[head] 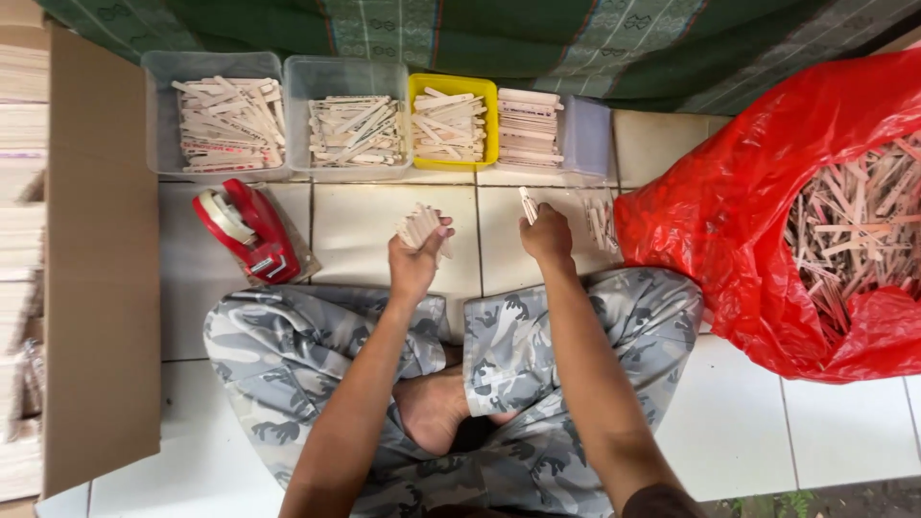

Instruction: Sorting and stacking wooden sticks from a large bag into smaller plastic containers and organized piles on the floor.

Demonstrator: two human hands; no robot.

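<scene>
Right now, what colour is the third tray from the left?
Yellow: the tray shows best in the head view, full of sticks.

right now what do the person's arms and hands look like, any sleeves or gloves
Both hands, left hand and right hand, are bare: no gloves, rings or watch visible. Forearms are bare too. A dark sleeve edge shows on the right upper arm at the frame's bottom.

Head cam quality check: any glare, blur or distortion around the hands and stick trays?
Head view: soft even daylight, faint shadows; mild sheen on the red bag; left hand and right hand slightly soft; trays readable; edges bow a little from the wide lens.
</scene>
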